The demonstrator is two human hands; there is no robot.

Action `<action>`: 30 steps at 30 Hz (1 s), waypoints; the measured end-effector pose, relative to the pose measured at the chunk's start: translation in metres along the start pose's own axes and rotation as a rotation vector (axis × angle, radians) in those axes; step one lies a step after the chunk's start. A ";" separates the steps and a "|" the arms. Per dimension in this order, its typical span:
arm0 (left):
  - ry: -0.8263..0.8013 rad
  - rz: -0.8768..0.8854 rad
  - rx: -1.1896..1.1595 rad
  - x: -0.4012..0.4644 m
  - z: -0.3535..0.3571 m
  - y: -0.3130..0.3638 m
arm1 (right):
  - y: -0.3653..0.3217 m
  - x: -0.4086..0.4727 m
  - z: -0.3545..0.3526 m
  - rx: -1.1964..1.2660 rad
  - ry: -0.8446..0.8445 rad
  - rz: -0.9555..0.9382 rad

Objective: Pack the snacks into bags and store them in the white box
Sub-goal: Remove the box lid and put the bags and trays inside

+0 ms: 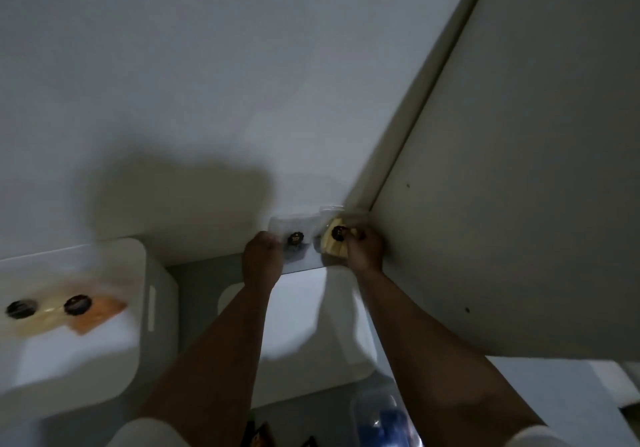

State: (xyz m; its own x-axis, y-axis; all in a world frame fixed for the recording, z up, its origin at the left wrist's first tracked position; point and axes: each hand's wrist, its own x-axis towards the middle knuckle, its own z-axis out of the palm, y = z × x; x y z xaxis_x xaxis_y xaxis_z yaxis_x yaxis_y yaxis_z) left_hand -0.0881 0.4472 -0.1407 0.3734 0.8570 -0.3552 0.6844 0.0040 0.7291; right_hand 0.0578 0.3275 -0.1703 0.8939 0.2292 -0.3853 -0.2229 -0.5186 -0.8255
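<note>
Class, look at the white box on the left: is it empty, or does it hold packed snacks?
It holds snacks. Inside the white box, two bagged snacks lie flat: a pale one and an orange one.

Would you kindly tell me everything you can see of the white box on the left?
The white box sits at the left, open-topped, with rounded corners, smooth plastic-looking walls and a slot handle in its near side. It stands upright beside a second white container, apart from it. Inside lie two clear snack bags, a pale yellow one and an orange one, each with a dark round sticker. Neither hand touches it. The view is blurred, so finer detail is unclear.
</note>
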 end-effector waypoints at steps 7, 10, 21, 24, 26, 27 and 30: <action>0.093 0.138 -0.148 -0.040 -0.064 0.022 | -0.059 -0.072 -0.019 0.064 0.048 -0.249; 0.142 0.190 -0.192 -0.055 -0.107 0.025 | -0.088 -0.112 -0.008 0.104 0.009 -0.333; 0.443 0.116 -0.206 -0.075 -0.288 -0.053 | -0.169 -0.259 0.128 0.226 -0.313 -0.401; 0.502 0.018 -0.252 -0.074 -0.316 -0.096 | -0.166 -0.290 0.170 0.180 -0.371 -0.363; 0.506 -0.049 -0.290 -0.071 -0.326 -0.124 | -0.157 -0.303 0.195 0.125 -0.392 -0.329; 0.498 -0.086 -0.295 -0.068 -0.329 -0.137 | -0.152 -0.307 0.206 0.089 -0.397 -0.306; 0.451 -0.197 -0.259 -0.053 -0.333 -0.172 | -0.136 -0.310 0.234 -0.055 -0.424 -0.234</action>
State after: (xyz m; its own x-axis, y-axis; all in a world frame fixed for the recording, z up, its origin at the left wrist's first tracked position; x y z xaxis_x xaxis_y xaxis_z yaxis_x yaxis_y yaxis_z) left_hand -0.4342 0.5729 -0.0521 -0.0904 0.9626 -0.2556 0.5164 0.2647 0.8144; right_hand -0.2797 0.5199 -0.0351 0.6775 0.6543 -0.3360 -0.0040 -0.4535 -0.8913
